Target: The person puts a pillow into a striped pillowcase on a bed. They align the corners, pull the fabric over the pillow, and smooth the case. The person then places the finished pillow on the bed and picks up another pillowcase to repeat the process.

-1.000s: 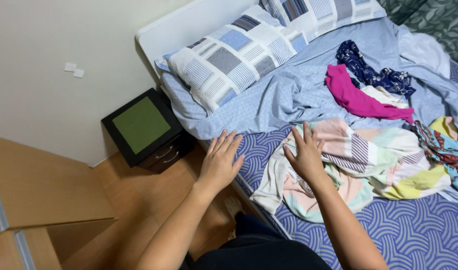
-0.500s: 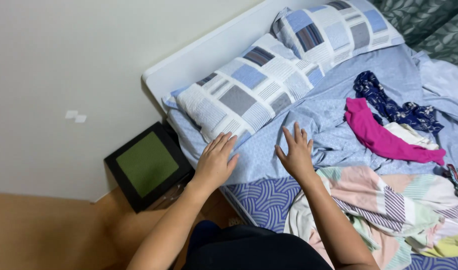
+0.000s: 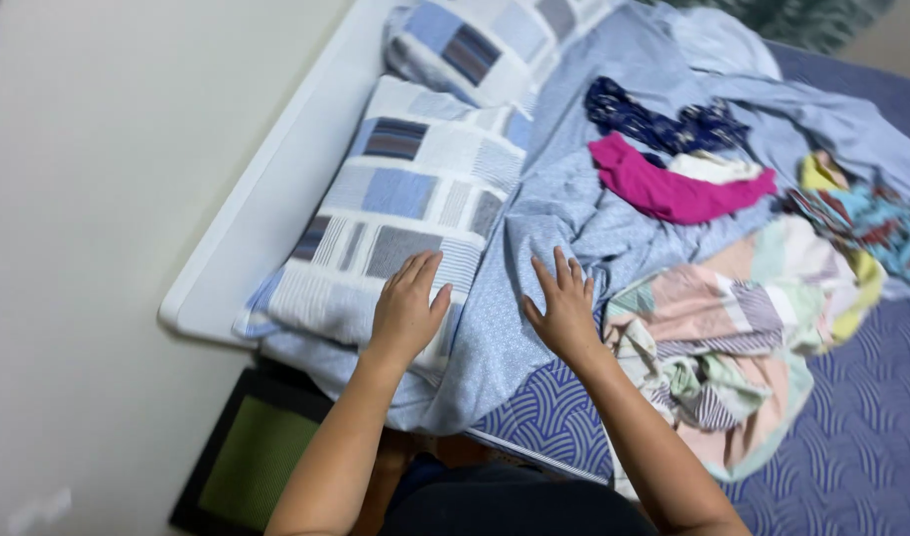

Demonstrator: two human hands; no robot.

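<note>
Head view looks down on a bed where a person leans over the near corner; the left hand lies flat and open, fingers spread, on the lower end of a patchwork pillow in blue, grey and white; the right hand rests open, palm down, on a rumpled light blue sheet just beside that pillow; neither hand grips anything. As a judgement, the tidying looks barely begun: the sheet is bunched and unsmoothed, and a heap of clothes lies unsorted to the right, a striped pastel garment nearest the right hand, a magenta garment and a dark navy patterned one further up. A second patchwork pillow sits above the first; both lie against the white headboard, which meets the wall, so little room lies leftward; a black-framed green-topped box stands on the floor below; the navy wave-patterned mattress cover offers open room at lower right.
</note>
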